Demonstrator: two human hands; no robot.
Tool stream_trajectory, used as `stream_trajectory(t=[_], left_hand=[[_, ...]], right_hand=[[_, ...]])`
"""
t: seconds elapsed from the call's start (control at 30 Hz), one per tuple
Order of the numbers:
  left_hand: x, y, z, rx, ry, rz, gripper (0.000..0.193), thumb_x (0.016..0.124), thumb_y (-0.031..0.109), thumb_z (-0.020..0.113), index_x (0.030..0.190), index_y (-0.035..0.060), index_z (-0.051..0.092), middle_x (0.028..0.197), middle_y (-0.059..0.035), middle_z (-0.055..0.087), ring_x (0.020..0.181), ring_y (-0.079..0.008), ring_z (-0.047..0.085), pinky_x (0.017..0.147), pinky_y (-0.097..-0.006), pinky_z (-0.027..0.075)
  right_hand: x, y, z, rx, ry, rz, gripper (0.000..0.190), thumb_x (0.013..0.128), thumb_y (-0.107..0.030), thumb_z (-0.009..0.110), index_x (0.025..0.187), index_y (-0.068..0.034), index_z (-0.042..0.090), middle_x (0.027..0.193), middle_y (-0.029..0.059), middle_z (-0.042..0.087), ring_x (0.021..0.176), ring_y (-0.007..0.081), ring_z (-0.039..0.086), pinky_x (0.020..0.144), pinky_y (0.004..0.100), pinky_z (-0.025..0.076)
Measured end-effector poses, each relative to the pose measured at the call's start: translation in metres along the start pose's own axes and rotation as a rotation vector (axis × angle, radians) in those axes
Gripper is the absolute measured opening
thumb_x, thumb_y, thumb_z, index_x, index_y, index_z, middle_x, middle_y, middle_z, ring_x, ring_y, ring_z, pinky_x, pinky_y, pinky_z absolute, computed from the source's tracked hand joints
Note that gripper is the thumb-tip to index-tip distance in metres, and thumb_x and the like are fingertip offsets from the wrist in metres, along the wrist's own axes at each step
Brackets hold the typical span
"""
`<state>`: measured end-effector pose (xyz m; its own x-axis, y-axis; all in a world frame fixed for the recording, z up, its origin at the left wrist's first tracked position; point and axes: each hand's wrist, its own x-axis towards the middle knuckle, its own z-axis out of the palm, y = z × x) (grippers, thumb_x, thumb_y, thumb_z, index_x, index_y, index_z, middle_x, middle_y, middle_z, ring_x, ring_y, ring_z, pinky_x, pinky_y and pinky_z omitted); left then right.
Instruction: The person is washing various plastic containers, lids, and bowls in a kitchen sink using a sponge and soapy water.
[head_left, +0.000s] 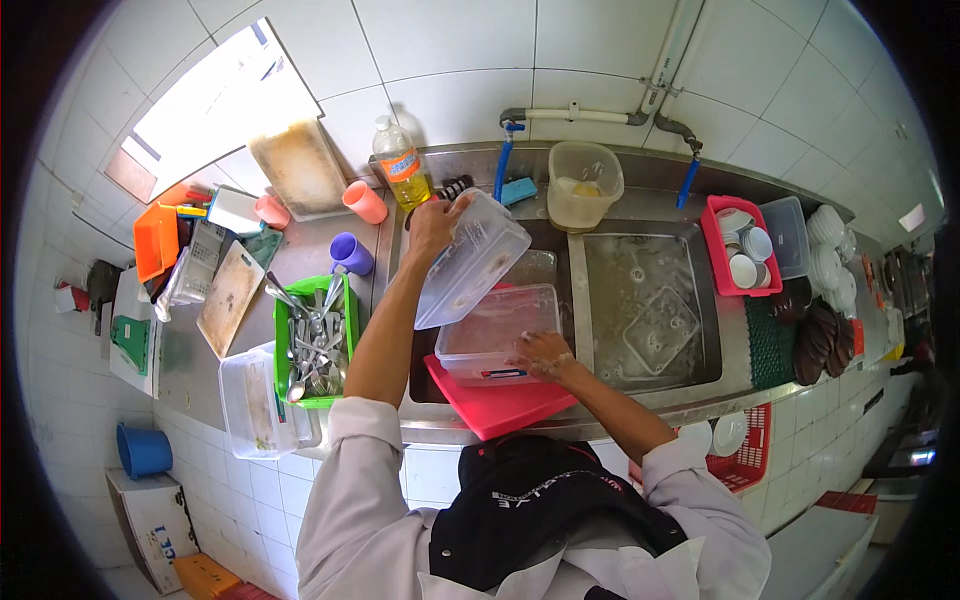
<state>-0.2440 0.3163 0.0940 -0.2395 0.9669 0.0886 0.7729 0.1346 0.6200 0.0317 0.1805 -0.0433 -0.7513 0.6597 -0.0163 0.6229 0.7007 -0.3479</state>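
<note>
My left hand (437, 227) grips a clear plastic container (476, 259) by its upper left end, holding it tilted above the left sink basin (427, 375). My right hand (541, 355) is on the front right corner of another clear plastic container (499, 326). That second container sits partly on a red plastic board or lid (499, 405), which lies slanted across the basin's front edge. Behind them, part of one more clear container (536, 266) shows in the basin. Some of my left fingers are hidden by the tilted container.
Cloudy water fills the right basin (630, 300), with a clear lid-like piece (662, 330) in it. A green cutlery basket (313, 341) stands left. A yellow liquid bottle (403, 166), blue sponge (518, 191) and tub (584, 187) line the back. A pink crate (712, 255) holds bowls.
</note>
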Motion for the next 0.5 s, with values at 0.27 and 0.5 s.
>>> stream_trajectory(t=[0.27, 0.5], left_hand=[[-0.074, 0.027, 0.001, 0.111, -0.367, 0.375, 0.056, 0.068, 0.054, 0.080, 0.063, 0.0051, 0.052, 0.068, -0.0106, 0.062, 0.061, -0.0259, 0.059, 0.060, -0.0374, 0.046], [-0.109, -0.029, 0.091, 0.116, -0.060, 1.132, 0.042, 0.071, 0.051, 0.072, 0.069, 0.0127, 0.054, 0.067, -0.0016, 0.052, 0.068, -0.0209, 0.056, 0.063, -0.0350, 0.045]], right_hand=[[0.021, 0.047, 0.008, 1.349, 0.258, 0.487, 0.067, 0.090, -0.063, 0.050, 0.129, -0.008, 0.051, 0.127, 0.0130, 0.055, 0.114, 0.0291, 0.056, 0.096, 0.0454, 0.046], [0.063, 0.072, -0.052, 1.917, 0.014, 0.998, 0.100, 0.076, -0.070, 0.059, 0.151, -0.011, 0.027, 0.145, 0.0207, 0.036, 0.122, 0.0415, 0.046, 0.099, 0.0593, 0.040]])
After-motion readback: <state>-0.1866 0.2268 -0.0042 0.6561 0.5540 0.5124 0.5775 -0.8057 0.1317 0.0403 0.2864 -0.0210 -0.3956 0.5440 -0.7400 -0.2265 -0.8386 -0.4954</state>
